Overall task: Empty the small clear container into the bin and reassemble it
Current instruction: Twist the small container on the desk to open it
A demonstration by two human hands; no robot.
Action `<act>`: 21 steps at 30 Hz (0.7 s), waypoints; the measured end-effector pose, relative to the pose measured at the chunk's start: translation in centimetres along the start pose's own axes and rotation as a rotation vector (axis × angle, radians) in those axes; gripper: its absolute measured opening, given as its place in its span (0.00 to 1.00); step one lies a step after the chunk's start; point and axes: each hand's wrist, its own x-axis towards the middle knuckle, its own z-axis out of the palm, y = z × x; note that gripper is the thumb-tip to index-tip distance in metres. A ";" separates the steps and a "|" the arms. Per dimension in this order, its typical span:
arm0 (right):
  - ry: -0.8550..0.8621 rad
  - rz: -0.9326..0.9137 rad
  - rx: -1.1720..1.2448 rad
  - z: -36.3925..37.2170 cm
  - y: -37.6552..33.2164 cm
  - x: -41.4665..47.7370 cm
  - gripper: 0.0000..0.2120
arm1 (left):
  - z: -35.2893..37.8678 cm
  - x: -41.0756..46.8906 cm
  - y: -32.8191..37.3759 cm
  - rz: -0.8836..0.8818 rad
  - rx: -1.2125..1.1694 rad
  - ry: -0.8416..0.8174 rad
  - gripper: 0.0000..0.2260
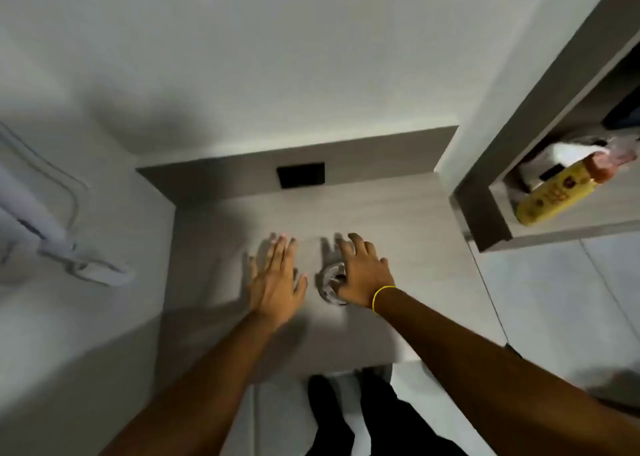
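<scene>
We reach our right hand (363, 275) down over the small clear container (330, 284) on the counter (398, 227), fingers spread to grasp, while our left hand (277, 279) hovers flat and empty beside it.

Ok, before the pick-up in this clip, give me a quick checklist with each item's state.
1. Container in view on the ledge: ok.
2. Right hand over the container: ok; actual contact cannot tell, blurred.
3. Left hand free: ok, open and flat beside the container, apart from it.
4. Grip closed on the container: not ok, the fingers are spread.
5. Bin in view: not ok, none visible.
6. Container contents or lid state: cannot tell.
</scene>
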 end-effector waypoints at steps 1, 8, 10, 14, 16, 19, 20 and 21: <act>-0.058 0.004 -0.020 1.1 0.2 0.3 0.50 | 1.9 -0.7 0.1 -0.020 -0.006 -0.051 0.34; -0.093 -0.035 -0.076 6.0 1.3 1.6 0.53 | 9.8 -5.7 0.5 -0.036 -0.029 -0.179 0.31; -0.114 -0.045 -0.109 6.3 1.3 1.9 0.54 | 10.3 -5.6 0.7 -0.044 -0.014 -0.197 0.31; -0.152 -0.045 -0.118 6.3 1.1 2.5 0.52 | 10.8 -5.8 0.3 -0.037 -0.015 -0.167 0.30; -0.159 -0.048 -0.112 6.2 1.1 2.6 0.50 | 10.9 -6.0 0.3 -0.032 -0.007 -0.141 0.31; -0.163 -0.049 -0.112 6.3 1.2 2.7 0.49 | 11.2 -6.0 0.3 -0.029 -0.021 -0.114 0.31; -0.161 -0.054 -0.104 6.3 1.2 2.6 0.49 | 11.2 -6.0 0.3 -0.026 -0.026 -0.102 0.31; -0.161 -0.062 -0.100 6.3 1.2 2.5 0.50 | 11.3 -6.0 0.3 -0.026 -0.029 -0.094 0.30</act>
